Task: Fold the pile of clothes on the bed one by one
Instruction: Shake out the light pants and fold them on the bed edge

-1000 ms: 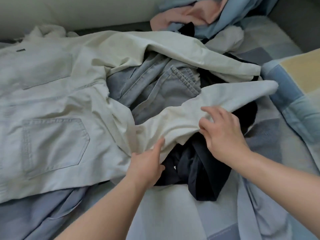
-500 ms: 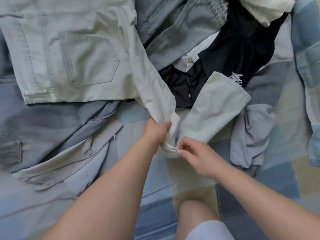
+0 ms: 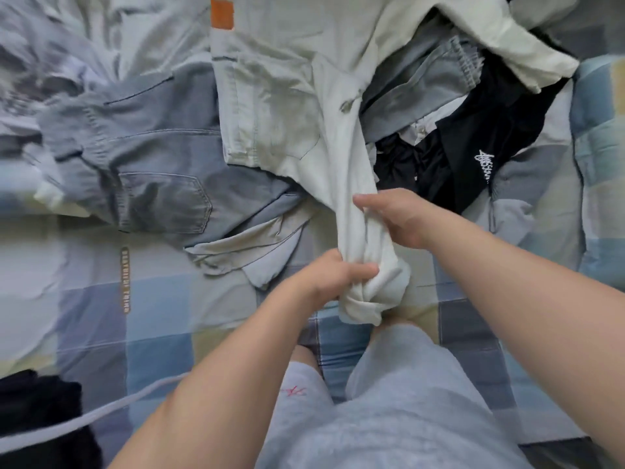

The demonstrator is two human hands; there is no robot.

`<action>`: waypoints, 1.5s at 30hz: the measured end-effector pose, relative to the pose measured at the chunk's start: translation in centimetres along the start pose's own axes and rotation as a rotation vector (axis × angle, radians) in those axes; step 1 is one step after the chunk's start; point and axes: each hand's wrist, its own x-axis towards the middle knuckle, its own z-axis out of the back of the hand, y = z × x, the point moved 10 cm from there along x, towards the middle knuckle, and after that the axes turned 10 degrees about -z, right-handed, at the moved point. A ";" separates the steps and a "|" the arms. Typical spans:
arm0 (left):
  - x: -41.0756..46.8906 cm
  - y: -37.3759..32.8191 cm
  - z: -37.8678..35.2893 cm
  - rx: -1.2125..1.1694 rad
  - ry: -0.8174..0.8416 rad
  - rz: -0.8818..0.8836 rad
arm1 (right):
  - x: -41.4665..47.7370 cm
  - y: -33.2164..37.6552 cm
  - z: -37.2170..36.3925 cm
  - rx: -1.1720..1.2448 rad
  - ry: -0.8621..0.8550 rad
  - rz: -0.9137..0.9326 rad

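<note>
A pair of cream trousers point(image 3: 277, 96) lies across the pile on the bed, waistband and orange tag at the top. One leg runs down toward me, its end bunched into a wad point(image 3: 372, 296). My left hand point(image 3: 331, 275) grips that wad from the left. Just above it, my right hand point(image 3: 399, 214) holds the same leg, thumb across the cloth. Grey-blue jeans point(image 3: 159, 164) lie to the left under the cream pair. A black garment with white lettering point(image 3: 473, 157) sits to the right.
The checked bedsheet point(image 3: 152, 316) spreads in front of the pile. Another grey denim piece point(image 3: 422, 86) and a cream cloth point(image 3: 490, 38) lie at the upper right. A dark item point(image 3: 37, 411) and a pale cord point(image 3: 84, 421) sit at the lower left. My knees in grey shorts point(image 3: 389, 401) fill the bottom.
Both hands have pulled the cream trouser leg closer to me and gathered its end into a wad. My view has tilted further down, showing my knees.
</note>
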 end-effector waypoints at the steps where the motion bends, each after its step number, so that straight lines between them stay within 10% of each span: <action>1: -1.7 0.1 0.5 0.057 0.021 0.015 | -1.2 0.1 -1.0 0.012 -0.022 0.004; 7: -7.8 -3.0 8.4 -0.086 -0.334 -0.003 | -9.4 1.5 -3.8 0.121 -0.205 0.231; 18: -9.5 -9.8 -2.9 -0.304 0.122 -0.056 | -21.1 -3.8 -2.4 -0.113 -0.062 0.269; 31: -17.2 -5.5 -14.0 -0.321 -0.110 -0.343 | -32.1 -21.2 3.3 -0.291 -0.053 0.404; 45: -42.9 -15.9 -11.3 0.069 -0.522 -0.454 | -64.3 -11.2 -2.0 -0.457 0.131 0.845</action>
